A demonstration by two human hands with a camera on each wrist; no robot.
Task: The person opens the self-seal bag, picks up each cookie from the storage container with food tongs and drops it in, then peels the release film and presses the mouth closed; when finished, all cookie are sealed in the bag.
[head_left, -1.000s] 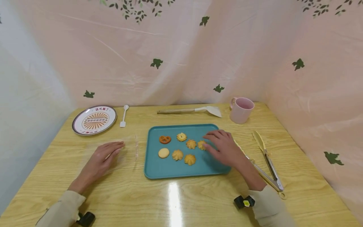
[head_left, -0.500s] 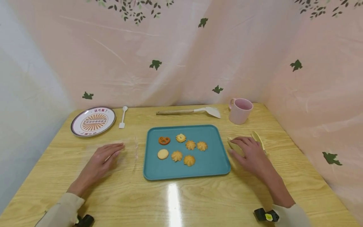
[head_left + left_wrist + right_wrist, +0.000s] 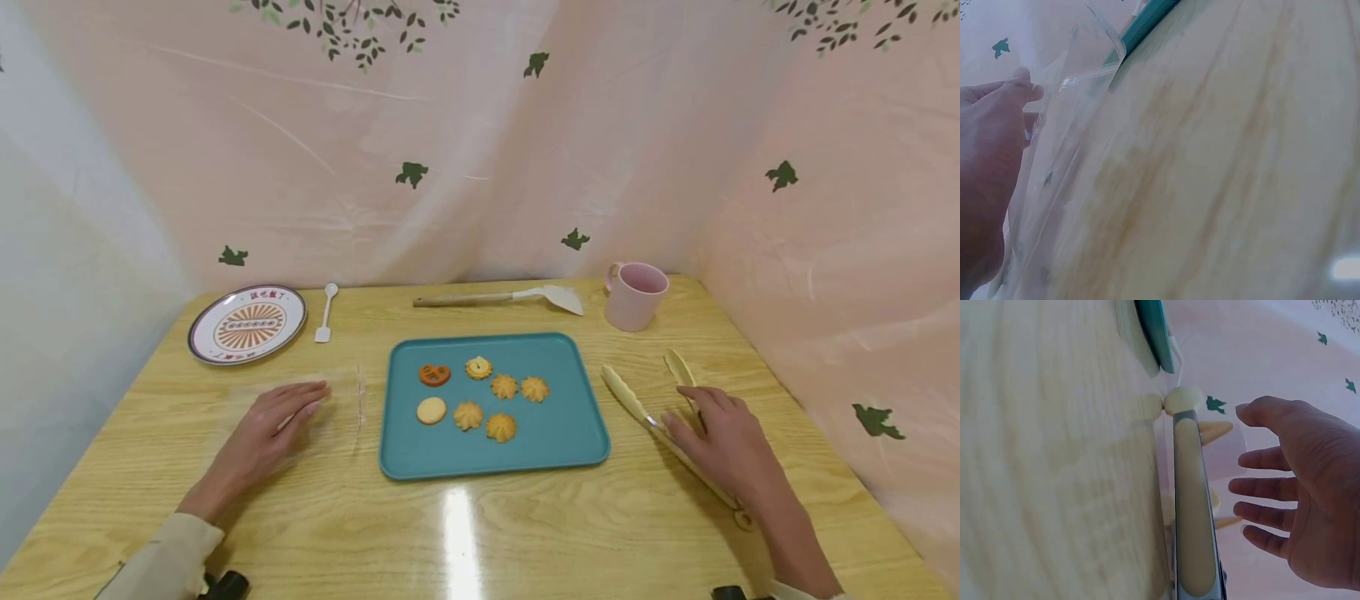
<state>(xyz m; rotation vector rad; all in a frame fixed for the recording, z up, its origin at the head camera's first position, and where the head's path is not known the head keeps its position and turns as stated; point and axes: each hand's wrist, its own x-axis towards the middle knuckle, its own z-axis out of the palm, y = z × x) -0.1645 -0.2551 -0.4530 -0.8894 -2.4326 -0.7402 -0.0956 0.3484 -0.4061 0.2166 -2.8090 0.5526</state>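
My left hand (image 3: 266,429) pinches a clear plastic bag (image 3: 348,408) left of the tray; in the left wrist view the bag's see-through edge (image 3: 1094,78) stands up beside the fingers. Over the tongs (image 3: 637,408) at the right, my right hand (image 3: 731,446) hovers with parted fingers and holds nothing. The right wrist view shows a gap between that hand and the tongs' metal arm with its beige inlay (image 3: 1194,506). Spread apart, the tongs lie with cream tips pointing away. Several cookies, among them a pretzel (image 3: 434,374) and a round biscuit (image 3: 431,410), lie on the teal tray (image 3: 562,442).
A patterned plate (image 3: 247,325) and a small white spoon (image 3: 326,315) lie at the back left. Behind the tray is a wooden-handled spatula (image 3: 498,298). A pink mug (image 3: 636,298) stands at the back right. Pink cloth walls (image 3: 480,167) border the table.
My right hand has moved from above the cookie at the tray's right side rightward and back toward me, over the tongs. The left hand stays at the plastic bag.
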